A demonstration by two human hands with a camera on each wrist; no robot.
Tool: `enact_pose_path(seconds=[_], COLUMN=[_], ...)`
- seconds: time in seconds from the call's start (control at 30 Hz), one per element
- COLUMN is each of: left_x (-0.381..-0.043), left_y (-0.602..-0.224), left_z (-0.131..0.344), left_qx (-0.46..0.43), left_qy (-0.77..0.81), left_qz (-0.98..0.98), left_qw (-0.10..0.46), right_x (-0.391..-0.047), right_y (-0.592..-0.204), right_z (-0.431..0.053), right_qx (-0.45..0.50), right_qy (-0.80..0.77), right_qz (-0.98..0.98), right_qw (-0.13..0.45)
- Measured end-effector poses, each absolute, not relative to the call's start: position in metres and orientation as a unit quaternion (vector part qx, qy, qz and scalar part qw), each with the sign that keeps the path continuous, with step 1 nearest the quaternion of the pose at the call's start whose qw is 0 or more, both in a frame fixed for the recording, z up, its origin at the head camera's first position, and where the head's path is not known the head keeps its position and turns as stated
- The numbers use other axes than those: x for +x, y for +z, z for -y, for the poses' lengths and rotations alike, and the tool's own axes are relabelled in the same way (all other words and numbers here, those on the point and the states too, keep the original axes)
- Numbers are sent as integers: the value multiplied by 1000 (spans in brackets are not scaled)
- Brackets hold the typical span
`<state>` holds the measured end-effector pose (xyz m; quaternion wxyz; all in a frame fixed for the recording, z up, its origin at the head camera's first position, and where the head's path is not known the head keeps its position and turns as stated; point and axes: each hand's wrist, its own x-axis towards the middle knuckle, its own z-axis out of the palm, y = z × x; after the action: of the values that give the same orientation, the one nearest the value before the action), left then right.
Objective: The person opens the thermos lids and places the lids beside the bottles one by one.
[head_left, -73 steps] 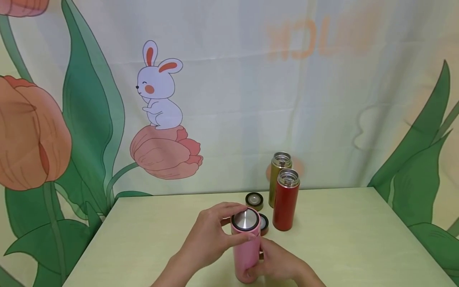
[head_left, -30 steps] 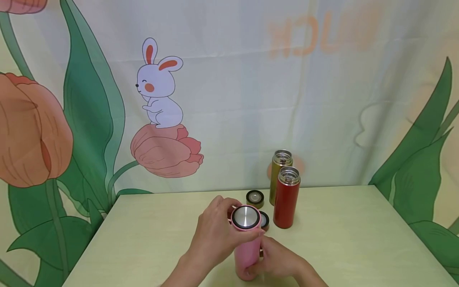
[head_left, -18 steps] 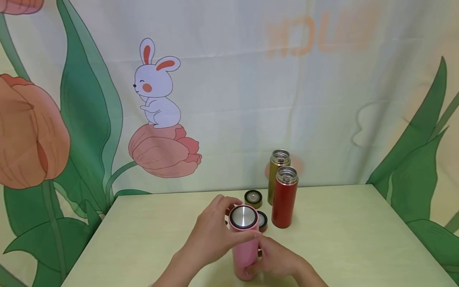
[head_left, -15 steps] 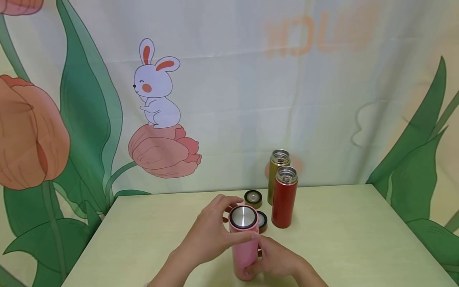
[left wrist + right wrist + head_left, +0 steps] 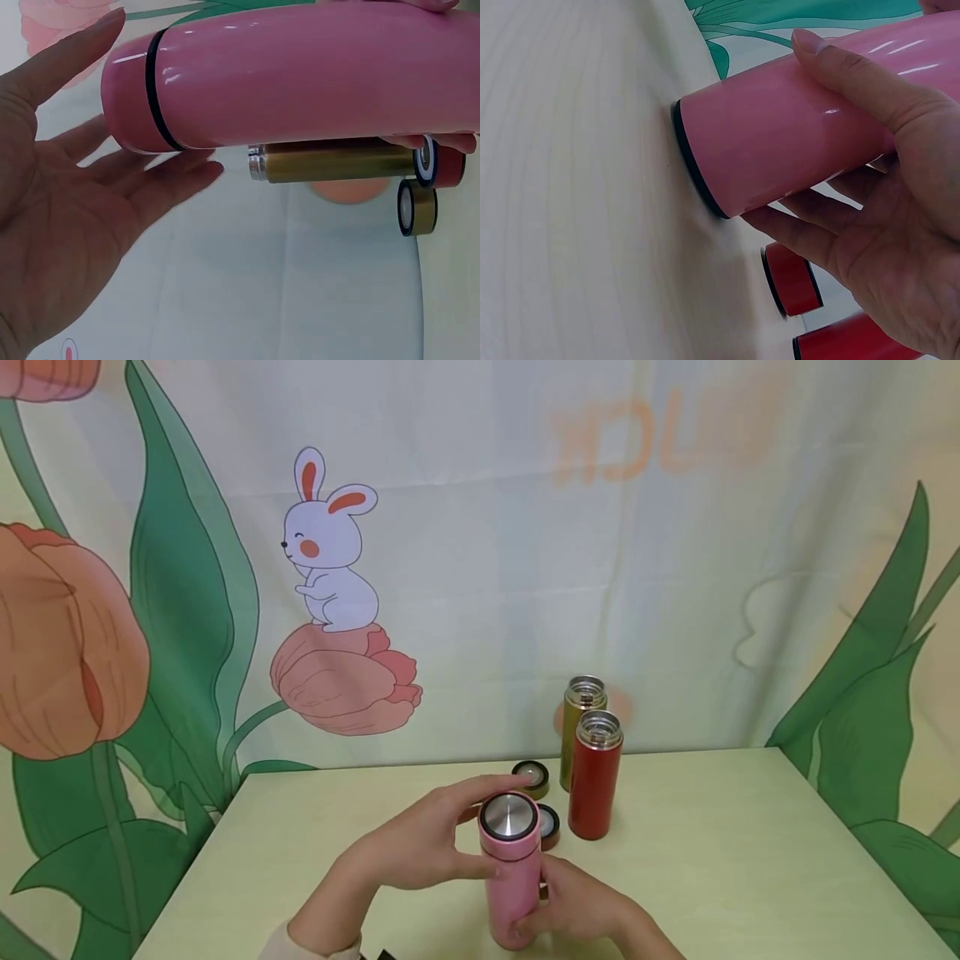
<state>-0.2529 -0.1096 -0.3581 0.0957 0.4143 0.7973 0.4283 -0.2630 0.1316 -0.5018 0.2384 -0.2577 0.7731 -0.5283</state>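
A pink thermos (image 5: 513,889) stands upright at the front of the table, its lid on with a brushed-steel top (image 5: 510,817). My right hand (image 5: 581,902) grips its lower body, thumb on the near side and fingers behind, as the right wrist view confirms. Around the lid, my left hand (image 5: 420,843) is spread wide. In the left wrist view the thumb of that left hand (image 5: 67,195) is apart from the pink lid (image 5: 129,101), and the other fingers lie behind it; whether they touch is unclear.
Behind stand a red thermos (image 5: 596,785) and a gold thermos (image 5: 570,739), both uncapped. A gold lid (image 5: 534,774) and a red lid (image 5: 551,827) lie upturned beside them. A printed curtain (image 5: 480,568) hangs along the table's back edge.
My left hand has loosened from the lid: its fingers have straightened and its wrist has shifted left and down, baring the dark seam under the lid. My right hand keeps its grip.
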Motion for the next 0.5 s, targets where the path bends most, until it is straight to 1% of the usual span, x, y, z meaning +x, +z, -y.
enact_pose_path(seconds=[0.13,0.27,0.5], left_x=[-260,-264,-267], left_y=[-361,-363,-366], left_z=[110,110,109], left_qx=[441,438,432], left_qy=[444,451,455], left_qz=[-771,-766,-767], left_qw=[118,135,134], right_x=[-263,-263,-264], right_y=[-502,-503,-501], right_z=[-131,-131,-133], right_qx=[-260,-256,-253], right_qy=[-536,-538,-534], right_qz=[-765,-764,-767], right_qw=[243,249,250])
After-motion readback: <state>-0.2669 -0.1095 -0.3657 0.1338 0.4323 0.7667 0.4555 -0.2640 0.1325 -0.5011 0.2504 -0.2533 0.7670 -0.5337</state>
